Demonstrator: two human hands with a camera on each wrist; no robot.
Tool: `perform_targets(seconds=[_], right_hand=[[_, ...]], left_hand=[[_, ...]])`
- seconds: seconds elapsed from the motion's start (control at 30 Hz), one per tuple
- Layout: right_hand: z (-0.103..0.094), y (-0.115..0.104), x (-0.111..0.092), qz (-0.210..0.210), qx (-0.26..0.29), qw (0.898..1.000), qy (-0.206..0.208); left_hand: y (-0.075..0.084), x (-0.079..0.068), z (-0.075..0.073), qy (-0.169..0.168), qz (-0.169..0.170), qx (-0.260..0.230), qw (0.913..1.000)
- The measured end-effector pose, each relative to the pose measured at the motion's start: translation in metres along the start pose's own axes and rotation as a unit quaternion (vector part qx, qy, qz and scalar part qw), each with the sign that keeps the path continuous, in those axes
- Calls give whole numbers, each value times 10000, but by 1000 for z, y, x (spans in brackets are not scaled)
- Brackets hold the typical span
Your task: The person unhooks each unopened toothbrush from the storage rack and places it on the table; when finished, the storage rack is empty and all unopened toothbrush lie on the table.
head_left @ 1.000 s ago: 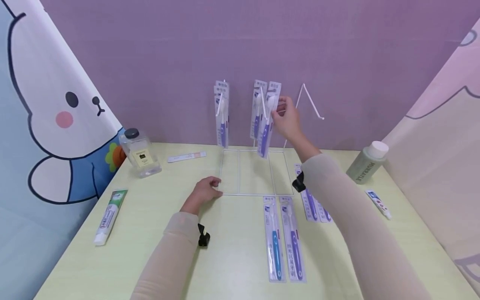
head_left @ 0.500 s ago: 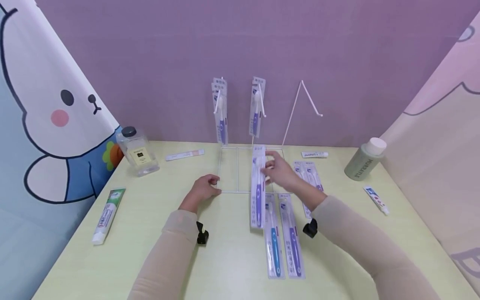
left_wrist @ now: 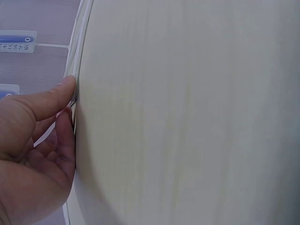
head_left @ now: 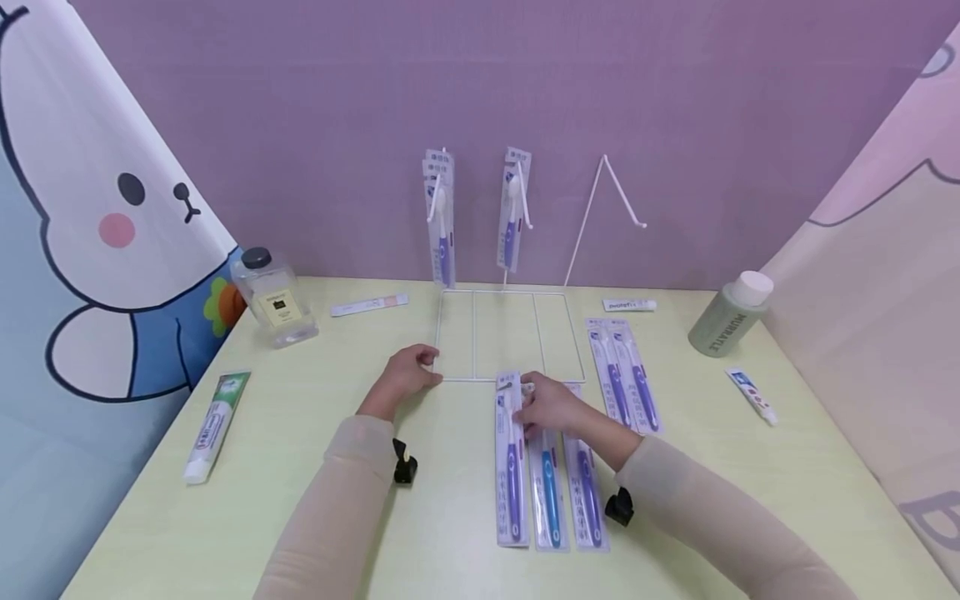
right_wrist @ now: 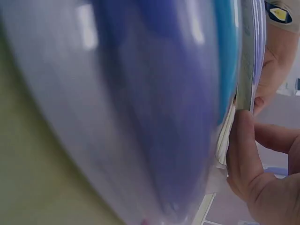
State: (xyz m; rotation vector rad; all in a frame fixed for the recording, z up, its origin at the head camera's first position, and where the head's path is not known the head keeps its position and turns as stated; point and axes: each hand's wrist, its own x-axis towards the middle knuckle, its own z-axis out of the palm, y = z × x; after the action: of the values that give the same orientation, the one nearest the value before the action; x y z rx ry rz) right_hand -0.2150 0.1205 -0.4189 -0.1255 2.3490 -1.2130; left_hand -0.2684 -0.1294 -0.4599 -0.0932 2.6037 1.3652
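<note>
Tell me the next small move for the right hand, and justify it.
The right hand should probably settle the held purple toothbrush pack onto the table: its grip is on the pack's upper part, and the pack lines up beside the blue toothbrush pack, roughly parallel.

Purple back wall (head_left: 337,125) — pale tabletop (head_left: 180,542)

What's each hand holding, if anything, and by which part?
The right hand pinches the front row's leftmost toothbrush pack by its upper right edge; the left hand pinches the white wire rack at its base's near left corner.
</note>
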Motion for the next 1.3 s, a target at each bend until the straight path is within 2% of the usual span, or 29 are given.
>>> perform_targets(seconds=[0.07, 0.37, 0.5, 0.6, 0.93, 1.03, 1.2, 1.3], right_hand=[[1, 0, 0, 42, -285, 9996, 10], [4, 1, 3, -22, -962, 9953, -44], [-8, -11, 0, 77, -1335, 9910, 1], [-26, -26, 5, 102, -1536, 9880, 150], [-99, -87, 48, -291, -1528, 9823, 1046], [-111, -103, 60, -395, -1430, 9783, 1449], [-119, -123, 81, -627, -1082, 9692, 2122], [-121, -133, 94, -1072, -639, 9607, 2477]], left_hand=[[0, 0, -1, -5, 9, 25, 10000], [1, -1, -2, 4, 21, 55, 10000], [-1, 2, -1, 11, 47, 93, 9999], [-2, 4, 0, 19, 52, 107, 9999], [1, 3, 1, 8, -3, 173, 9999], [2, 1, 1, 6, -43, 161, 9999], [1, -1, 0, 32, -73, 183, 9998], [1, -1, 0, 58, -36, 188, 9998]])
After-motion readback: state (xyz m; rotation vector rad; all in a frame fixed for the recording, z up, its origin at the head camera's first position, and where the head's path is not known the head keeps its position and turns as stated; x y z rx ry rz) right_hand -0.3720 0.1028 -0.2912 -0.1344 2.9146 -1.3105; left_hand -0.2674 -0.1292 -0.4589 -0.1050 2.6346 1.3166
